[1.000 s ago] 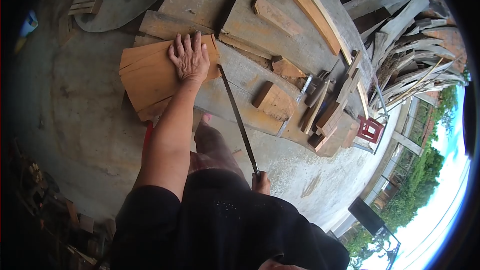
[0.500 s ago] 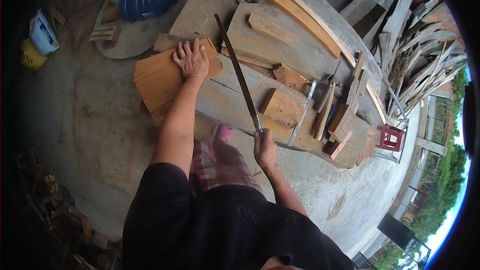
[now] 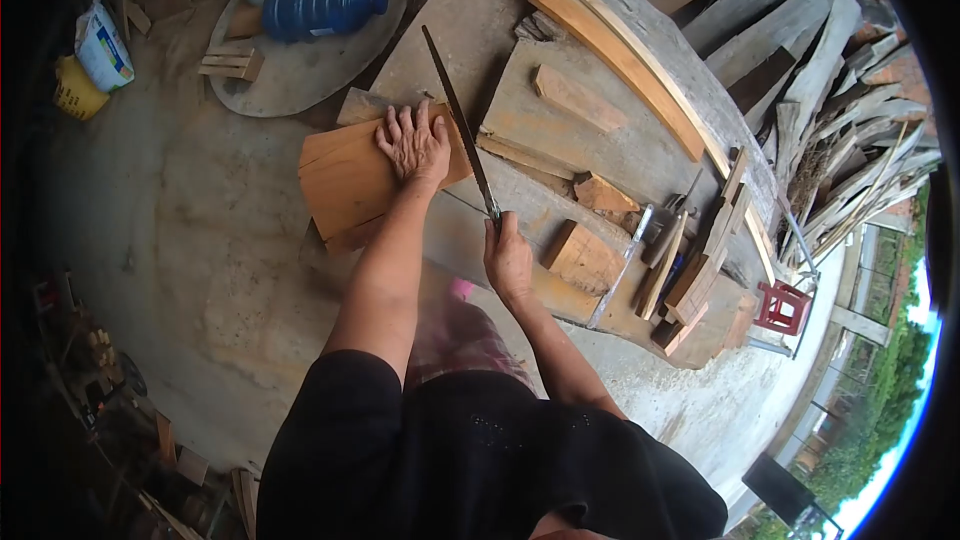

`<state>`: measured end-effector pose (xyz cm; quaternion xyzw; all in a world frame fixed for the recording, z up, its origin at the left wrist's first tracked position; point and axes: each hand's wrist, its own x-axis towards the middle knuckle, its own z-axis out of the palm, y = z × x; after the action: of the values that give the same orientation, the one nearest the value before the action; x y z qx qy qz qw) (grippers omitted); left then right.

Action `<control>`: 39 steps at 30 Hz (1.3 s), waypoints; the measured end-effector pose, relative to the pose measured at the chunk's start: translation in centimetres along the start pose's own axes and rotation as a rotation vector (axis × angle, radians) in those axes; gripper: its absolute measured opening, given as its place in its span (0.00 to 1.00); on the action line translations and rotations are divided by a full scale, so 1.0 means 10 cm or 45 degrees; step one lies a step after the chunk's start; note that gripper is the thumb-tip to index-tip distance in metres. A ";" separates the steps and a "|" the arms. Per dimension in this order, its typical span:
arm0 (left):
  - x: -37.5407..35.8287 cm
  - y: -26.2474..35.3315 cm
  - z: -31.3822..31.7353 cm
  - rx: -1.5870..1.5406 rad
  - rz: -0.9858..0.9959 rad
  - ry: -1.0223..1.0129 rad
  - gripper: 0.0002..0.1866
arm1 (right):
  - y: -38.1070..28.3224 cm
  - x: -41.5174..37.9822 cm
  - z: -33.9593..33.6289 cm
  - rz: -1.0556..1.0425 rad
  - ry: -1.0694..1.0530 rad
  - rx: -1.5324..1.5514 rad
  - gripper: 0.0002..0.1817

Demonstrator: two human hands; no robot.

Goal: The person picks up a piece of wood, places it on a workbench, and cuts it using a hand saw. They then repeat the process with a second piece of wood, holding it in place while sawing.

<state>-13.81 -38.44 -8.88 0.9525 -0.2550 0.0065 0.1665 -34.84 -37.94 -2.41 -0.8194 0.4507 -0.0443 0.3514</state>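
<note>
item: hand saw (image 3: 460, 125), long narrow blade, dark. we grip its handle in our right hand (image 3: 508, 258), fingers clenched round it. the blade runs up and away from that hand toward the far side of the bench, its long axis slanting slightly leftward, tip reaching out over the grey plank (image 3: 455, 35).

item: stack of thin orange boards (image 3: 350, 180), lying flat at the near left edge of the workbench (image 3: 520, 205), overhanging toward the concrete floor (image 3: 180, 240). our left hand (image 3: 415, 143) lies palm down on the stack's right end, fingers spread and flat, pressing rather than grasping; nothing is held in it.

relation noted: the blade passes just beside the left hand's outer edge, on its right, crossing the right end of the boards. whether the teeth touch the wood we cannot tell. the saw's axis lies roughly across the boards' length. the left hand is the nearer hand to the boards; the right hand sits below and to the right of them, at the bench's near edge.

nearby, apart from both hands: short wood block (image 3: 583, 255), offcut (image 3: 603, 193), long curved batten (image 3: 620, 55), blue water bottle (image 3: 320, 2) on a round slab, red stool (image 3: 780, 305).
</note>
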 end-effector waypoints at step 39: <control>0.43 -0.12 0.11 -0.010 -0.256 0.099 0.21 | -0.40 0.63 -0.15 -0.151 -0.207 -0.339 0.11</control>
<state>-9.58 -39.89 -9.90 0.9717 -0.1514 0.0256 0.1796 -28.91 -42.23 -0.33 -0.8848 0.3734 0.0615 0.2720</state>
